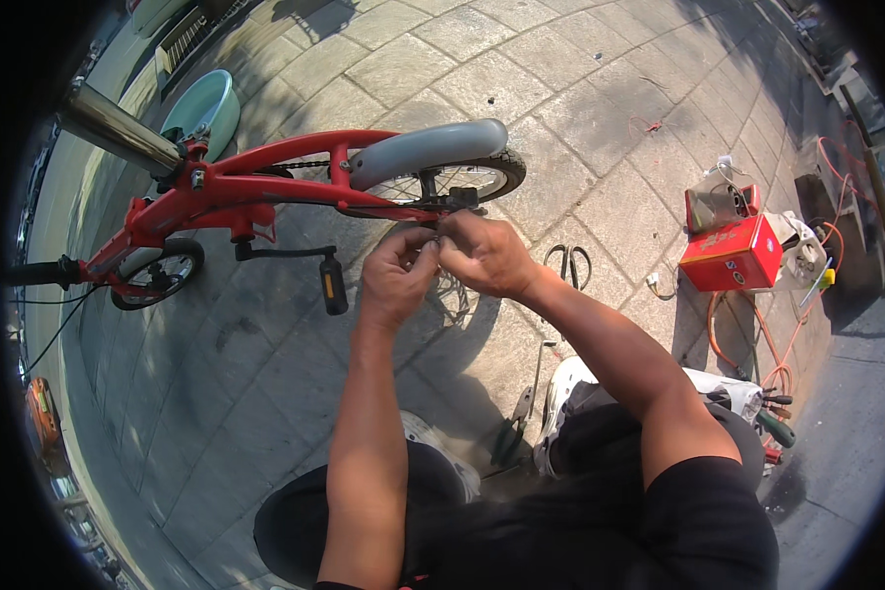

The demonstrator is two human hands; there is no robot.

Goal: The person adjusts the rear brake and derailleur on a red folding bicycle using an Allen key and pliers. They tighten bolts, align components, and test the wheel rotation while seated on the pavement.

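A red folding bicycle (265, 192) with a grey mudguard (427, 140) over its spoked wheel stands across the upper middle. Near that wheel's hub, below the frame, my left hand (403, 265) and my right hand (482, 251) meet with fingers closed around something small, perhaps a cable or fitting, which the fingertips mostly hide. A black crank with a pedal (333, 285) hangs to the left of my left hand. Beyond my right hand, black-handled scissors (580, 264) lie on the paving.
At the right sit a red box (728, 258), an orange hose (715, 324) and white plastic items. Pliers (509, 438) and other tools lie by my feet. A pale green basin (221, 108) stands behind the bicycle. A concrete ledge (860, 364) runs along the right.
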